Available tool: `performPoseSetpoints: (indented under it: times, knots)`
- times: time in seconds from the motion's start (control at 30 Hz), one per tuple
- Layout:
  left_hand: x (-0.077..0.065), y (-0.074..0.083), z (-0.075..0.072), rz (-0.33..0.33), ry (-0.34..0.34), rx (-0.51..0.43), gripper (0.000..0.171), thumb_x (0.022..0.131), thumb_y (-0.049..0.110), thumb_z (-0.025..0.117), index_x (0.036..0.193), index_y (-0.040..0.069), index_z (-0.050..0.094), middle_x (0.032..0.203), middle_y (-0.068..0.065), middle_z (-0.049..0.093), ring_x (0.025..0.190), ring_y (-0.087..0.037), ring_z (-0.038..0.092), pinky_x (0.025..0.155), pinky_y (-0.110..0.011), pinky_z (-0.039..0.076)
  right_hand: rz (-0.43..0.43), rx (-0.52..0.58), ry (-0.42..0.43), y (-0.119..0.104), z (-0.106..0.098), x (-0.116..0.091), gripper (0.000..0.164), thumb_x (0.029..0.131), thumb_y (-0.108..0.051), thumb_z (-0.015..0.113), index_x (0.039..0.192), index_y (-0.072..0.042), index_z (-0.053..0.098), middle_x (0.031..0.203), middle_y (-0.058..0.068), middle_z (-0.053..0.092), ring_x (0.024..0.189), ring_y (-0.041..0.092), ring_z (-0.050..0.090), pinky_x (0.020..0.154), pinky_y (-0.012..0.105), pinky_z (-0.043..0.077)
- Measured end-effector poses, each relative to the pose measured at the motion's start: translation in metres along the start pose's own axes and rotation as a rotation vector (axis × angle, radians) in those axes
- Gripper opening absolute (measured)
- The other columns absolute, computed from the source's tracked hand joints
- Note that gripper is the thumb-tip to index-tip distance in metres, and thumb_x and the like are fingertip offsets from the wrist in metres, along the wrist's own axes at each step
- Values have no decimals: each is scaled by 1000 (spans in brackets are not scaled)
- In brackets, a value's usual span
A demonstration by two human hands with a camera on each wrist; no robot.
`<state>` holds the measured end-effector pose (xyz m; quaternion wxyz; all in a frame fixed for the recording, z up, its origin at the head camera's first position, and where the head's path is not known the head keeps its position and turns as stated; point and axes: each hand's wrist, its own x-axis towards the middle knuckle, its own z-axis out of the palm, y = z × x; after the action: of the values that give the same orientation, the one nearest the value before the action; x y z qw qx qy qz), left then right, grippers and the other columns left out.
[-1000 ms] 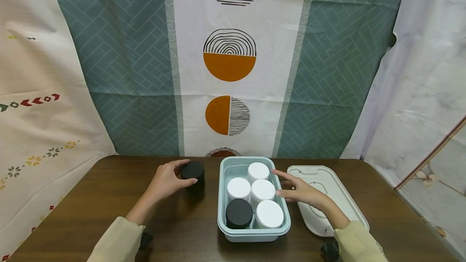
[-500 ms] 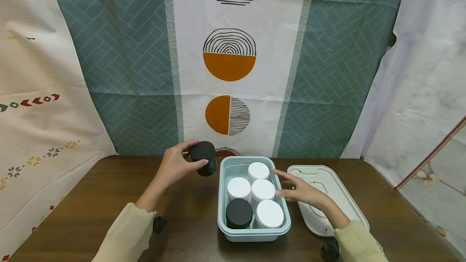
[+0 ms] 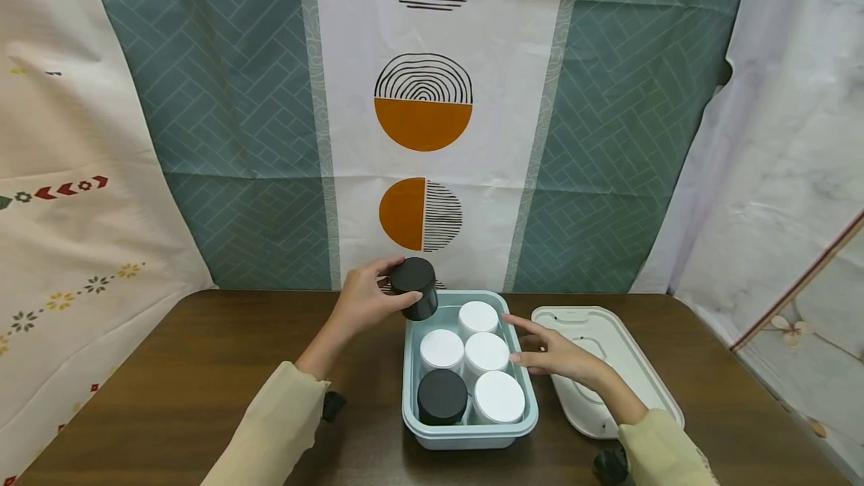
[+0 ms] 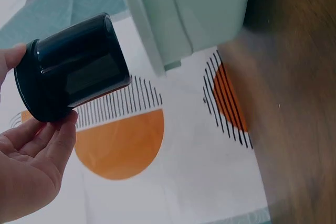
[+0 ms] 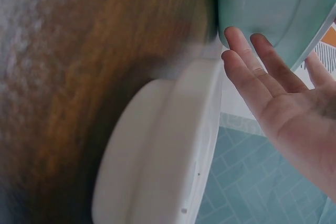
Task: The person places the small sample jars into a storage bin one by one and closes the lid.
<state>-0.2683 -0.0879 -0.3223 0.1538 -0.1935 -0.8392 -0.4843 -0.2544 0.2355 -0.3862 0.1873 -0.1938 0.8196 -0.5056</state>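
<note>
My left hand (image 3: 367,296) pinches a black lidded jar (image 3: 420,292) by its lid between thumb and fingers. In the head view the jar is up in the air, overlapping the back left corner of a pale blue-green tub (image 3: 413,415). The left wrist view shows the jar's glossy dark body (image 4: 84,59) apart from the tub wall. Inside the tub stand several white-lidded jars (image 3: 490,353) and one black-lidded jar (image 3: 442,396) at the front left. My right hand (image 3: 550,351) rests at the tub's right side, its fingers extended along the rim and wall.
A white lid (image 3: 641,377) lies on the brown wooden table (image 3: 223,366), right of the tub and partly under the right forearm. Patterned cloth (image 3: 432,133) hangs behind the table. Dark wrist bands (image 3: 332,405) sit at both sleeves.
The left hand has lifted the black jar off the table and carried it rightward to the tub's back left corner. The right hand has stayed in place.
</note>
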Motion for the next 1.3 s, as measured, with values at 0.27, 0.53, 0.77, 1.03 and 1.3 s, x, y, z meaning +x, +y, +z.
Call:
performPoseSetpoints:
  times: [0.27,0.53,0.77,1.03,1.3]
  knots:
    - [6,-5,22,-6,-37,-3,59,70,15,78,122,-2,54,115,-16,59,88,-25,60,76,-32,52,-2,1,3,2,0,0,68,86,-29,61,144,-22,26,132,25,39,115,35,47,83,47,47]
    - [6,-16,42,-56,-97,23,60,70,15,78,123,-1,54,120,-16,57,100,-28,58,86,-38,48,-1,0,2,2,0,1,68,87,-29,60,144,-22,25,132,26,39,114,35,48,83,47,48]
    - [3,-25,47,-35,-126,125,62,70,23,79,123,1,56,122,-14,56,103,-27,55,87,-39,47,-1,2,2,1,0,0,68,87,-29,60,145,-22,25,132,26,39,113,34,49,84,48,47]
    - [0,-30,46,-25,-202,160,64,71,24,78,125,2,54,126,-13,54,114,-29,49,95,-47,40,-1,1,2,2,1,0,68,87,-29,60,145,-22,24,132,25,38,114,34,47,85,48,47]
    - [1,-32,47,-48,-275,207,63,74,24,76,128,2,52,128,-14,52,119,-31,42,98,-49,36,2,4,5,5,0,1,68,87,-29,60,145,-23,25,135,25,34,117,36,44,84,47,47]
